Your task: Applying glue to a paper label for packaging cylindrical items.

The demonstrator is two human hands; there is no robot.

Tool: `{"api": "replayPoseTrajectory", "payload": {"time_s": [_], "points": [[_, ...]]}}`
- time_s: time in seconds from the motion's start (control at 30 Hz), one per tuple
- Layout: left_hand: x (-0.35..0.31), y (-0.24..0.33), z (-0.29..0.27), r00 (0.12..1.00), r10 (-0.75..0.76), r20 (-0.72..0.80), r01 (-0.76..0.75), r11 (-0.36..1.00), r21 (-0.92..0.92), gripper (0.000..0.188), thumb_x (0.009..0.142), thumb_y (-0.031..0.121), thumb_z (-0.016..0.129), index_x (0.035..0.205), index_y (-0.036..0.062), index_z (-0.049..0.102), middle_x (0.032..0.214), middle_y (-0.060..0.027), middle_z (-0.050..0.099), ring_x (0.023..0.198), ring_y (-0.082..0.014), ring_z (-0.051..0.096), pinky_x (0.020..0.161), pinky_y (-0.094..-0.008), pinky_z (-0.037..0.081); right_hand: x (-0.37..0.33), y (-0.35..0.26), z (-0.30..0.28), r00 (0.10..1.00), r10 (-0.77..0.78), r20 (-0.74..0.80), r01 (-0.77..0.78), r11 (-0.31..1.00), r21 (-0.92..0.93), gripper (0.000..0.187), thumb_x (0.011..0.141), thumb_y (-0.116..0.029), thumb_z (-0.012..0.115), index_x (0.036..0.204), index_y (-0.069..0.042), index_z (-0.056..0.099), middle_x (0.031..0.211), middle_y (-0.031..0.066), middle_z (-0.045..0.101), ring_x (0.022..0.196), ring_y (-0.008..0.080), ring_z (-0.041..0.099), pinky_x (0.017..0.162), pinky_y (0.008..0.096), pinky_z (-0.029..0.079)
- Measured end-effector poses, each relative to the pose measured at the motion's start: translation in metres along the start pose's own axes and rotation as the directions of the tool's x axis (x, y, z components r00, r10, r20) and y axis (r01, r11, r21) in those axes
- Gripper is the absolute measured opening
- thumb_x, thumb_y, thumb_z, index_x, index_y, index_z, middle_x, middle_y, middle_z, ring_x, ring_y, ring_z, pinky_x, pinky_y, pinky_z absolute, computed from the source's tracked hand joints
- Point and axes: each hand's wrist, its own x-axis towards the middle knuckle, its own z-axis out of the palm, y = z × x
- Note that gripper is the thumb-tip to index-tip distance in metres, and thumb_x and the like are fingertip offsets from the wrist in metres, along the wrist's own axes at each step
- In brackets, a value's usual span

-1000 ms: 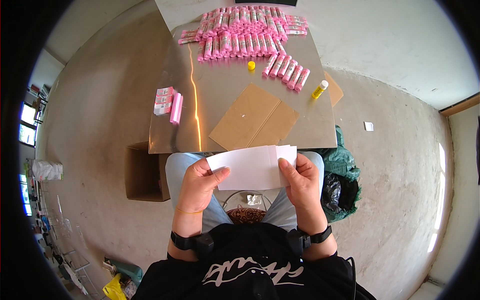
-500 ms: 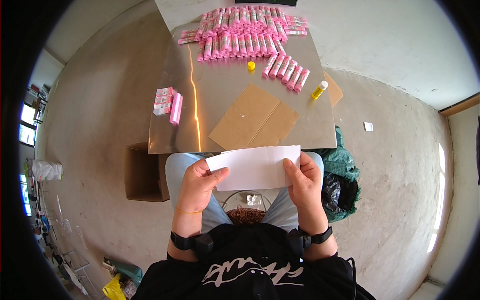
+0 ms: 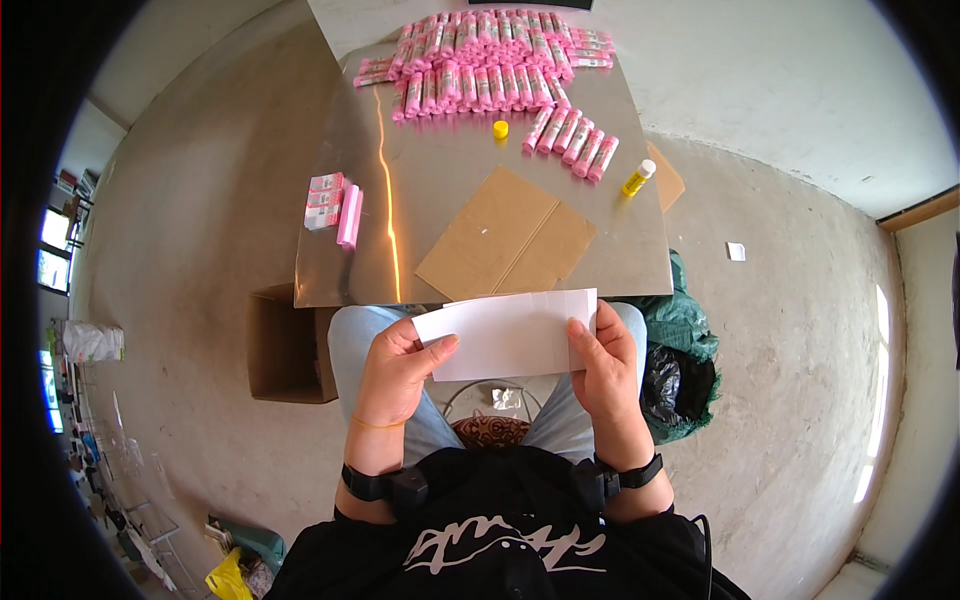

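Just on the near side of a flat, brown, folded cardboard sheet (image 3: 505, 232), past the table's edge and above the person's lap, a thin stack of blank white rectangular paper sheets (image 3: 505, 340) is held up in both hands. The stack is wider than it is tall, smooth and matte, with its broad face turned up toward the head. Its right end sits slightly higher than its left, and a sliver of another sheet shows behind the upper edge. A faint upright line runs down the face close to the right end; whether it is a crease or an overlapping edge, I cannot tell.

The left hand (image 3: 398, 368) is clamped on the stack's left end, thumb flat on the front and fingers behind. The right hand (image 3: 610, 368) pinches the right end the same way, its thumb pointing up and inward.

Beneath the cardboard sheet lies a shiny grey metal table (image 3: 625, 245). To the sheet's left are a small group of pink-and-white printed labels (image 3: 324, 201) and, beside them, plain pink rolls (image 3: 350, 216). Beyond the sheet are a small round yellow cap (image 3: 501, 130) and a large heap of pink labelled rolls (image 3: 480, 85). To its upper right, a yellow glue stick with a white end (image 3: 638, 178) lies near the table's right edge.
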Motion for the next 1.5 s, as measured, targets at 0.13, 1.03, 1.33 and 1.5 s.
{"api": "replayPoseTrajectory", "payload": {"time_s": [0.13, 1.03, 1.33, 1.5], "points": [[0.004, -0.005, -0.004, 1.000, -0.023, -0.009, 0.023, 1.000, 0.003, 0.016, 0.084, 0.003, 0.067, 0.099, -0.0005, 0.065, 0.092, -0.0043, 0.067, 0.078, -0.0072, 0.058, 0.068, -0.0213, 0.045, 0.004, 0.002, 0.000, 1.000, -0.012, 0.027, 0.014, 0.995, -0.103, 0.032, 0.090, -0.005, 0.060, 0.119, 0.003, 0.051, 0.109, 0.0095, 0.063, 0.099, 0.0155, 0.060, 0.089, 0.0289, 0.046], [0.034, -0.012, -0.006, 0.998, -0.056, -0.021, 0.055, 0.998, -0.010, 0.021, 0.084, 0.001, 0.065, 0.105, -0.0005, 0.064, 0.095, -0.0042, 0.067, 0.084, -0.0088, 0.061, 0.075, -0.0226, 0.048, 0.035, 0.024, -0.012, 0.999, 0.041, -0.021, -0.040, 0.997, 0.059, 0.025, 0.094, -0.009, 0.054, 0.116, 0.003, 0.053, 0.107, 0.0081, 0.063, 0.097, 0.0146, 0.060, 0.087, 0.0284, 0.046], [0.040, -0.019, -0.010, 0.999, -0.031, -0.025, 0.031, 1.000, 0.006, 0.024, 0.084, 0.000, 0.064, 0.108, -0.0011, 0.063, 0.101, -0.0060, 0.067, 0.090, -0.0108, 0.061, 0.080, -0.0245, 0.047, 0.039, 0.023, -0.007, 0.995, 0.081, -0.057, -0.079, 0.996, 0.037, 0.019, 0.093, -0.010, 0.057, 0.109, 0.000, 0.053, 0.102, 0.0043, 0.062, 0.092, 0.0092, 0.057, 0.083, 0.0236, 0.045], [0.046, -0.023, -0.012, 0.998, -0.027, -0.052, 0.028, 0.999, 0.026, 0.020, 0.085, 0.002, 0.066, 0.104, -0.0001, 0.065, 0.096, -0.0033, 0.066, 0.086, -0.0090, 0.060, 0.079, -0.0239, 0.048, 0.044, 0.024, -0.006, 0.995, 0.082, -0.049, -0.088, 0.988, -0.130, 0.033, 0.084, -0.001, 0.066, 0.114, 0.001, 0.052, 0.105, 0.0064, 0.062, 0.096, 0.0128, 0.059, 0.086, 0.0274, 0.047]]}}
